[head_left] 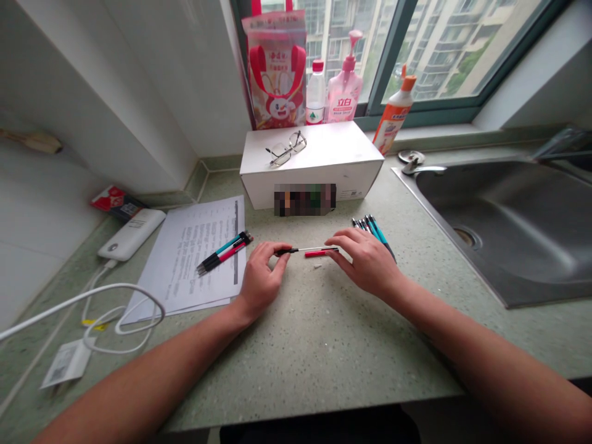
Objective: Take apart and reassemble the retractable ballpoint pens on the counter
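Observation:
My left hand (263,274) pinches the black end piece (287,251) of a taken-apart pen between thumb and fingers. A thin pale pen refill (311,249) runs from this piece across to my right hand (363,259), whose thumb and fingertips close around its far end. Just below the refill is a red pen barrel (316,253), its right end close to my right fingertips. A small white bit (317,266) lies on the counter beneath. Several teal and black pens (377,231) lie behind my right hand, partly hidden. Beside my left hand, teal and red pens (224,253) rest on printed paper.
A white box (314,148) carrying eyeglasses (287,149) stands at the back. Behind it are a bag (277,74) and bottles (345,92). The steel sink (499,246) is on the right. A power bank (132,234), cable (139,287) and charger (69,361) lie left.

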